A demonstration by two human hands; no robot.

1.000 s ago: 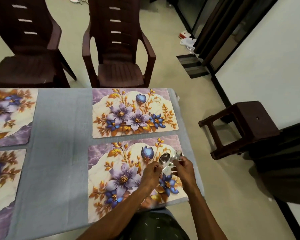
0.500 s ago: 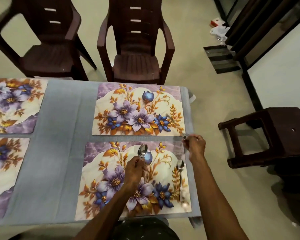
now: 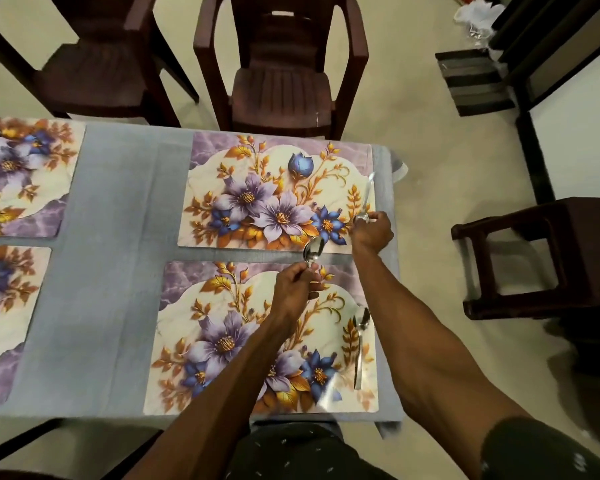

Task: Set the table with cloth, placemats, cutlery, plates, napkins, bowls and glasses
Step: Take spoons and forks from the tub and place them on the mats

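A grey-blue cloth (image 3: 118, 271) covers the table, with floral placemats on it. My left hand (image 3: 293, 289) grips steel spoons (image 3: 313, 249) upright above the near right placemat (image 3: 222, 323). My right hand (image 3: 373, 232) pinches one spoon (image 3: 367, 195) at its bowl end, its handle pointing away along the right edge of the far right placemat (image 3: 257, 188). Another spoon (image 3: 360, 344) lies along the right edge of the near placemat.
Two more floral placemats (image 3: 21, 174) lie at the left. Two dark brown plastic chairs (image 3: 281, 64) stand beyond the table. A dark stool (image 3: 534, 258) stands to the right of the table. A doormat and a white bag lie on the floor at the far right.
My right hand has carried a spoon from the gap between the placemats onto the far right placemat's edge. My left hand has moved forward with its spoons. One spoon stays on the near placemat.
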